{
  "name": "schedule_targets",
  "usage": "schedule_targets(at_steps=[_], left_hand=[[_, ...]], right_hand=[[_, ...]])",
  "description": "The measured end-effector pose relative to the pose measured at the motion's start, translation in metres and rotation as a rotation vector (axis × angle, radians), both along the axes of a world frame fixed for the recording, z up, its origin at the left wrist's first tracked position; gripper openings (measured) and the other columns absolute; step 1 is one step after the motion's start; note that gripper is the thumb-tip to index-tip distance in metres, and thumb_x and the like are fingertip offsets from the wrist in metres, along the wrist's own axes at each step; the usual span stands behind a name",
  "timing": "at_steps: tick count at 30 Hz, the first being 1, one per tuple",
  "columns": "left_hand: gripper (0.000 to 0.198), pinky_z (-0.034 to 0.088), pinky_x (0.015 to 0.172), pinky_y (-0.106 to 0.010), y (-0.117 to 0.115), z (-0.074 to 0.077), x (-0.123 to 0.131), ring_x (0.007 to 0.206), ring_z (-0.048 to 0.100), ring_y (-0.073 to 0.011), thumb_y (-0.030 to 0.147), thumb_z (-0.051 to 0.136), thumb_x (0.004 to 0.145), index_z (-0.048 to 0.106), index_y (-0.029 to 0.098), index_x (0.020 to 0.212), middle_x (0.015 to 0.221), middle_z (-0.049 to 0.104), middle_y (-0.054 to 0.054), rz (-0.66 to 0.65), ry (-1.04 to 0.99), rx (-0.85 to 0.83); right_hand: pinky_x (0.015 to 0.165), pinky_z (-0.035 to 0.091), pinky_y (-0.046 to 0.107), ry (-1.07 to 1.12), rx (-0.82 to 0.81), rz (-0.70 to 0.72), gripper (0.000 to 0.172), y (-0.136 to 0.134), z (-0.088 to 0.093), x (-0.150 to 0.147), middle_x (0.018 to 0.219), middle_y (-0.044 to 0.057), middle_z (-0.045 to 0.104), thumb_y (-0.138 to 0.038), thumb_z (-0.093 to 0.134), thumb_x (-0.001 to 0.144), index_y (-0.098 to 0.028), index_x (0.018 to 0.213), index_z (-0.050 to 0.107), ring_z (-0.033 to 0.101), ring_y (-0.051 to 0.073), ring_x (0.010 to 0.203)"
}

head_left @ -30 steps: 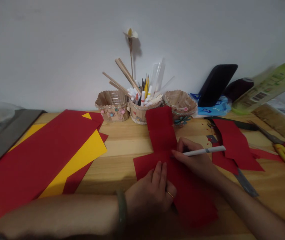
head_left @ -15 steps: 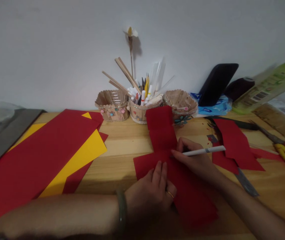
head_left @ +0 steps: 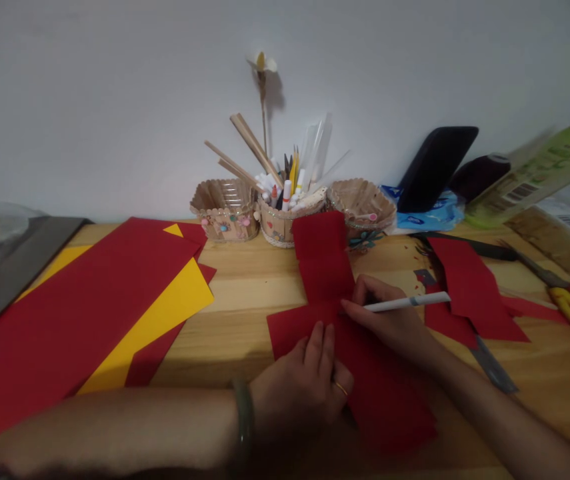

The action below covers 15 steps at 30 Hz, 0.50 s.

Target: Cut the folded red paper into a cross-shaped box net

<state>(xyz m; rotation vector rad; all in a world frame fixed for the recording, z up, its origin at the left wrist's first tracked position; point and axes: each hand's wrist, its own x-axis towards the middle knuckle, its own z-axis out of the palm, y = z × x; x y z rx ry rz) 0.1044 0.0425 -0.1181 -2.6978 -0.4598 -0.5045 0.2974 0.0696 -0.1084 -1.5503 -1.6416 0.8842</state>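
A cut piece of red paper (head_left: 325,277), creased across, lies on the wooden table in front of me. My left hand (head_left: 305,380) presses on its lower part with fingers stretched out, a ring and a green bangle showing. In my right hand (head_left: 389,320) is a slim white pen (head_left: 409,302), held low and slanted. The pen's tip is hidden behind my fingers, close to the paper near the crease. Just right of this hand lie red paper scraps (head_left: 475,287).
Red and yellow sheets (head_left: 89,313) are stacked at left. Behind stand a basket of pens and sticks (head_left: 289,223) and two other baskets, left (head_left: 227,223) and right (head_left: 359,207). Farther right are a phone (head_left: 435,167), a green bottle (head_left: 529,173), scissors (head_left: 569,300) and a grey-bladed knife (head_left: 495,367).
Almost nothing differs. The pen and my right fingers have shifted very slightly left; my left hand and the red paper stay in place.
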Motion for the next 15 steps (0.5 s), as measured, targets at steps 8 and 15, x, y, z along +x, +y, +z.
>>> schedule_targets(at_steps=[8,15], left_hand=[[0.015,0.054,0.069,-0.032,-0.0005,-0.0018,0.0006,0.1,0.065,-0.0311,0.014,0.04,0.089,0.054,0.009,0.086,0.105,0.067,-0.025,-0.002,-0.004,-0.002],[0.016,0.055,0.068,-0.032,-0.0001,0.0009,-0.0006,0.1,0.065,-0.031,0.014,0.04,0.089,0.054,0.009,0.085,0.104,0.068,-0.024,-0.004,-0.001,-0.004]], right_hand=[[0.046,0.026,0.025,0.009,0.004,-0.001,0.026,0.0006,-0.0016,0.0014,0.053,-0.007,0.041,-0.024,0.057,0.075,-0.024,0.058,0.037,0.035,0.012,0.05],[0.046,0.026,0.025,0.004,-0.007,0.008,0.026,0.0017,-0.0007,0.0009,0.052,-0.007,0.041,-0.023,0.058,0.074,-0.023,0.057,0.037,0.035,0.012,0.05]])
